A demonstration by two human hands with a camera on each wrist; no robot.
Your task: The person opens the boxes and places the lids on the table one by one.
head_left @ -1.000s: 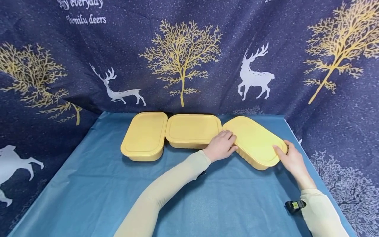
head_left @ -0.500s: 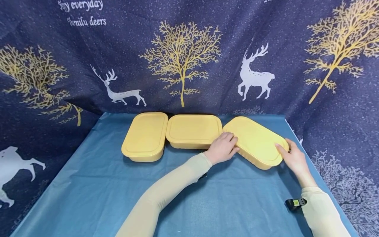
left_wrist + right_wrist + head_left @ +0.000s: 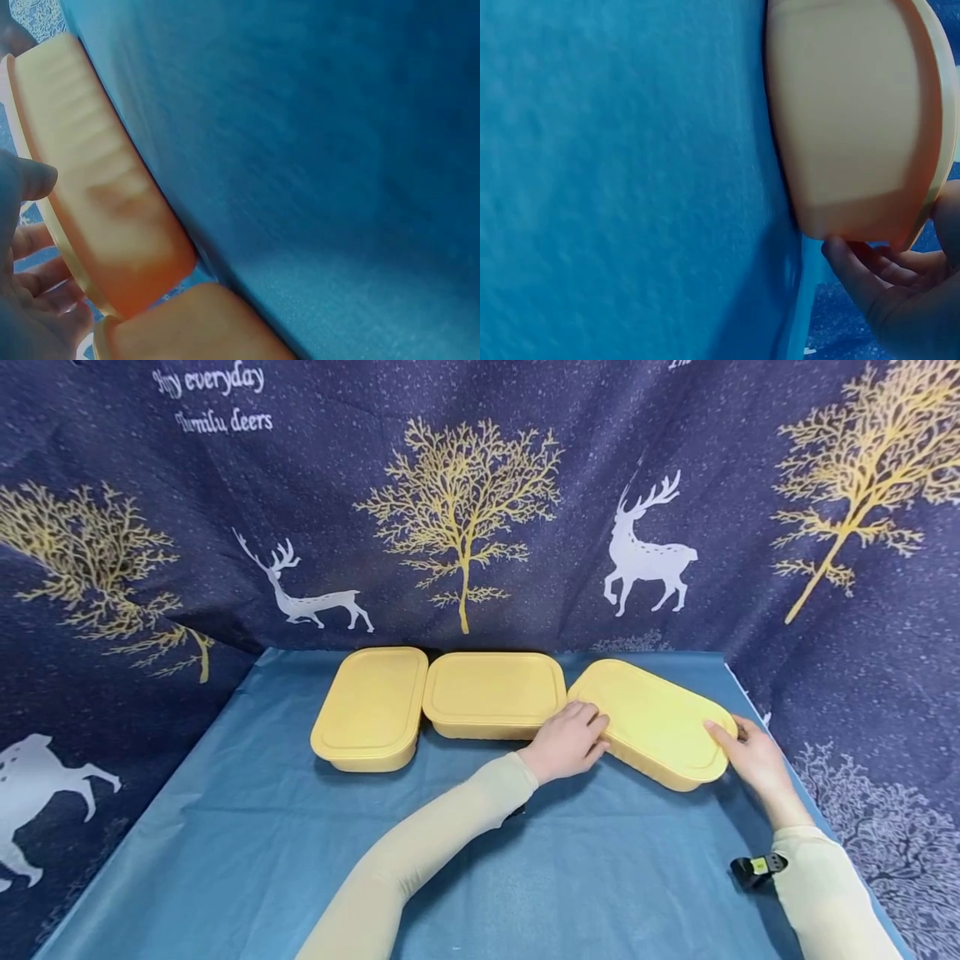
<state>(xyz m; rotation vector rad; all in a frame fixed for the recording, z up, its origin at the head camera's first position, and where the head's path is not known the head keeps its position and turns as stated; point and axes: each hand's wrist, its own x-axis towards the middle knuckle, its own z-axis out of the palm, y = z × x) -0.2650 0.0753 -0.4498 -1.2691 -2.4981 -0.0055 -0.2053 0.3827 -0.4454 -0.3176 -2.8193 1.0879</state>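
Three yellow lidded food containers stand in a row: one lengthwise at the left [image 3: 371,702], one crosswise in the middle [image 3: 495,689], one slanted at the right [image 3: 652,718]. My right hand [image 3: 759,764] grips the slanted container at its near right end, thumb on the lid and fingers round the end wall. At that container's left end is my left hand [image 3: 567,743], fingers bent over the rim and thumb by the ribbed front wall, as the left wrist view shows. The slanted container's far left corner sits close against the middle one.
A blue cloth [image 3: 480,877] covers the table. Behind and beside it hangs dark blue fabric [image 3: 525,568] printed with deer and trees. My right hand is near the table's right edge. A black strap device [image 3: 757,868] is on my right wrist.
The right container's near end has swung a little to the right, so it lies less slanted. Both hands have stayed on it, the right hand moving slightly right with it.
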